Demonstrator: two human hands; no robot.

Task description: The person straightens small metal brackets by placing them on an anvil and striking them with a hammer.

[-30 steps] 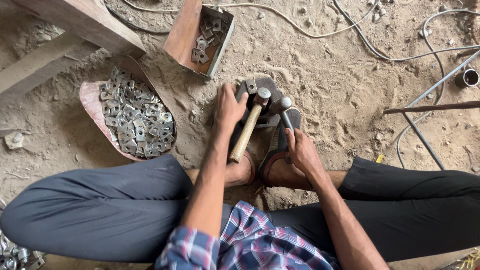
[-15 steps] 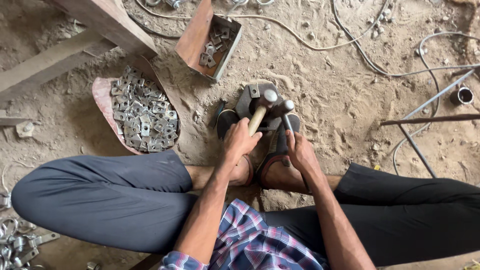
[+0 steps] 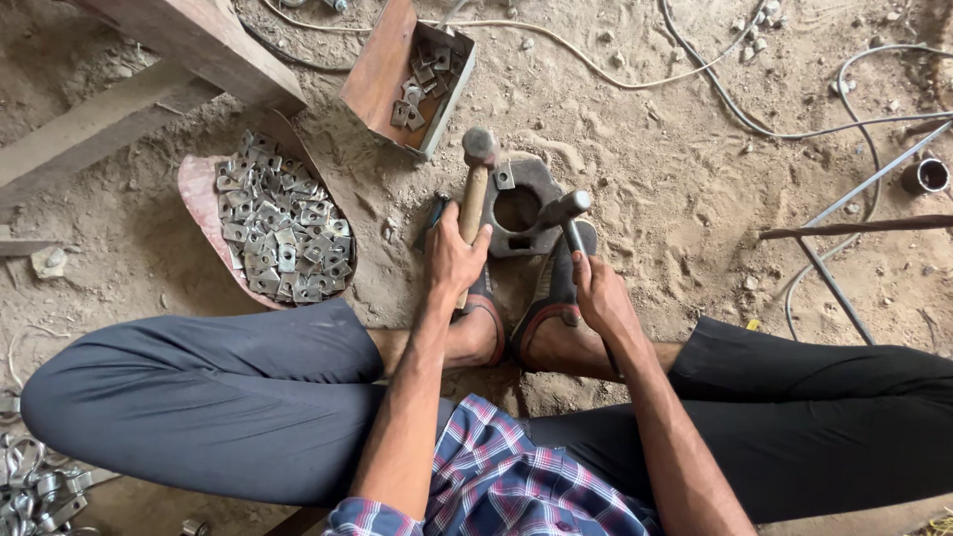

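The left hand (image 3: pixel 455 256) wraps its fingers tight round the wooden handle of a hammer (image 3: pixel 475 189), whose steel head points toward 12 o'clock. At 3 o'clock from it, the right hand (image 3: pixel 599 293) clenches a metal punch (image 3: pixel 568 213), its tip resting at the rim of a grey holed block (image 3: pixel 521 194) on the sandy ground between the sandalled feet. At 9 o'clock lies a tray of square metal plates (image 3: pixel 283 223); at 11 o'clock, a rusty box (image 3: pixel 382 74).
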